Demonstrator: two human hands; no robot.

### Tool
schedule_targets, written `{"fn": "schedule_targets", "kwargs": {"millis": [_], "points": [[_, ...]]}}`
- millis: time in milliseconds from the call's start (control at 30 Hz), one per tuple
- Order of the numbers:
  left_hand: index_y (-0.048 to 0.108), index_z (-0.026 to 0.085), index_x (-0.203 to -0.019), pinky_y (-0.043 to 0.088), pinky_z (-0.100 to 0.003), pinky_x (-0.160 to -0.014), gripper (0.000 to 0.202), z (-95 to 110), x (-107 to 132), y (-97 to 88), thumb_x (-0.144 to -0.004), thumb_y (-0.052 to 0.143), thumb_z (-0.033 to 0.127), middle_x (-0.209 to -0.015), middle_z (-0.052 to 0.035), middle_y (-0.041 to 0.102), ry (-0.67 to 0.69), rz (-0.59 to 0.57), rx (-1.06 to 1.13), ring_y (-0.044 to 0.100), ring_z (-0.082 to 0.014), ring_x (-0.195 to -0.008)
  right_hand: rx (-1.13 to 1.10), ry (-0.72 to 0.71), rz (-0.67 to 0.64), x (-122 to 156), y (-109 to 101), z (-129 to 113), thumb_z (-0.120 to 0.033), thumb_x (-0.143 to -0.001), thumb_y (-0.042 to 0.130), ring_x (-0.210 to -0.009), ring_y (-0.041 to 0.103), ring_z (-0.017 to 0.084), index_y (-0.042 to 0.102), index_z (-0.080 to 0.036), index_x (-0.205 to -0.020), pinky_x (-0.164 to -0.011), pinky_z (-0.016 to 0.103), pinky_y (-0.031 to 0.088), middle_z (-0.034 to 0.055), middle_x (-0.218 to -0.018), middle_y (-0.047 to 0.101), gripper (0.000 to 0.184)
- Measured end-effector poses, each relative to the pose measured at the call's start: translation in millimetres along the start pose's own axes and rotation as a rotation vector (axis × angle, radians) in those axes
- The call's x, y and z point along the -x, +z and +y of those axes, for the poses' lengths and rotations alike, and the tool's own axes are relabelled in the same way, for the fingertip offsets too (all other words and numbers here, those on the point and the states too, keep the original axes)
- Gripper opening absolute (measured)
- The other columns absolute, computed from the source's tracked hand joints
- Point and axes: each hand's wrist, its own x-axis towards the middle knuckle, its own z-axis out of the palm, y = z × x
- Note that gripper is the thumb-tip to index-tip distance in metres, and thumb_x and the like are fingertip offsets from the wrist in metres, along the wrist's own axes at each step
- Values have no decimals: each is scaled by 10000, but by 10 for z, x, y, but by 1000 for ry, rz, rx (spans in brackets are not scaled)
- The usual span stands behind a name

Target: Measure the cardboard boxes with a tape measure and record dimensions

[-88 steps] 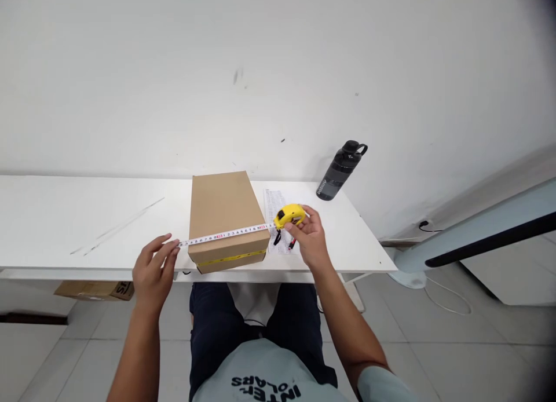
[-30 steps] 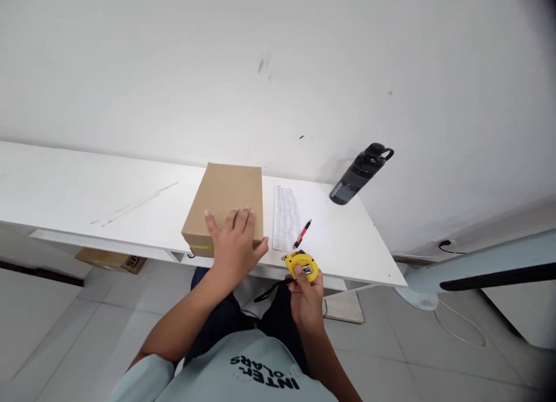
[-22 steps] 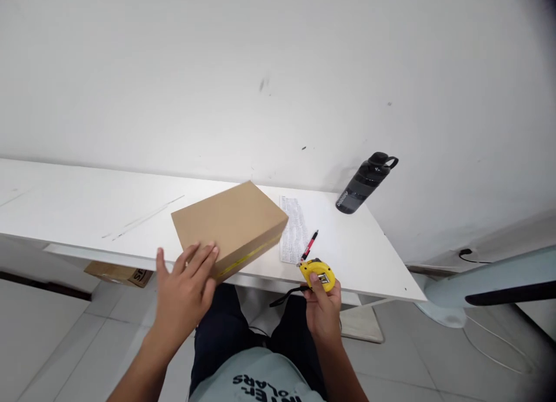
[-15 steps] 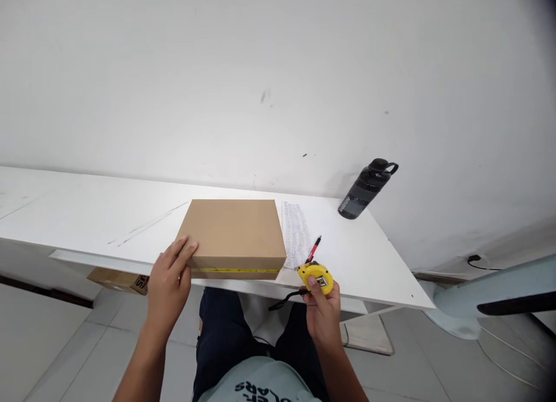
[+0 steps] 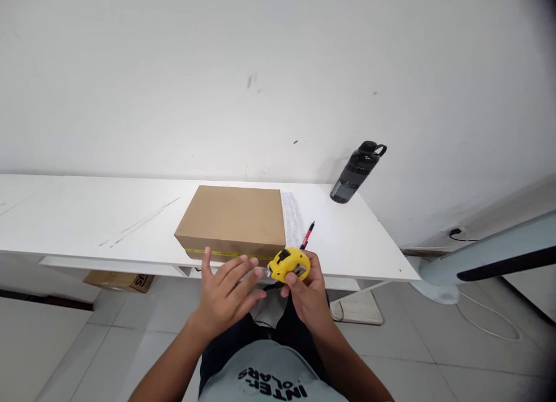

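Observation:
A yellow tape measure is gripped in my right hand, just off the front right corner of a brown cardboard box. The metal tip at its mouth points left, and its dark strap hangs partly hidden behind my fingers. My left hand is in front of the box with its fingers spread, the fingertips close to the tape's mouth; I cannot tell whether they touch it. Along the box's front side runs a yellow strip, partly covered by my left hand.
A written sheet of paper and a red and black pen lie right of the box on the white table. A dark bottle stands by the wall. Under the table sits another carton. A pale blue column rises at the right.
My left hand has let go of the box's left front corner and moved right, towards the tape measure. My right hand has brought the tape measure a little left. The view has shifted slightly.

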Motion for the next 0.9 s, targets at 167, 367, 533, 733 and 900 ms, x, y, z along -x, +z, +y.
{"fn": "schedule_targets", "kwargs": {"millis": [167,367,533,733,900], "points": [[658,281,-1129,141,-558,-1295,268,164,-55,50,-896,689,153,-872,35,790,-20,107,-32,755,-164,-875,90,43,-134,54,52,32,-387,-716,881,-520,567,82,488,-280,-1000,-418,190,509,-61,-812,660,497],[628,255,-1026,185,-551,-1272,219,-223,66,-58,-859,694,130,-887,27,763,-40,149,-253,733,-157,-842,188,-17,-87,38,48,-39,-314,-676,906,-527,595,90,522,-271,-973,-488,223,536,-60,-817,668,488],[560,203,-1310,290,-658,-1168,435,-1217,307,-438,-888,666,188,-1253,-106,675,-170,464,-601,666,-269,-1102,221,-287,172,-269,-157,-277,-309,-651,919,-860,698,180,626,-262,-1137,-760,319,608,23,-1011,722,569],[702,240,-1157,293,-650,-1163,242,-1674,559,-502,-947,584,210,-1381,-111,626,-397,213,-562,670,-257,-1083,353,-421,241,-579,-426,-407,-377,-723,870,-1047,672,214,612,-249,-1381,-893,360,584,65,-1194,707,718],[660,228,-1293,496,-460,-993,407,-1490,596,-306,-886,649,228,-1274,-156,683,-261,102,-376,676,-279,-1072,501,-344,159,-587,-431,-202,-406,-793,813,-971,676,196,548,-267,-1474,-870,367,590,59,-1200,704,743]]}}
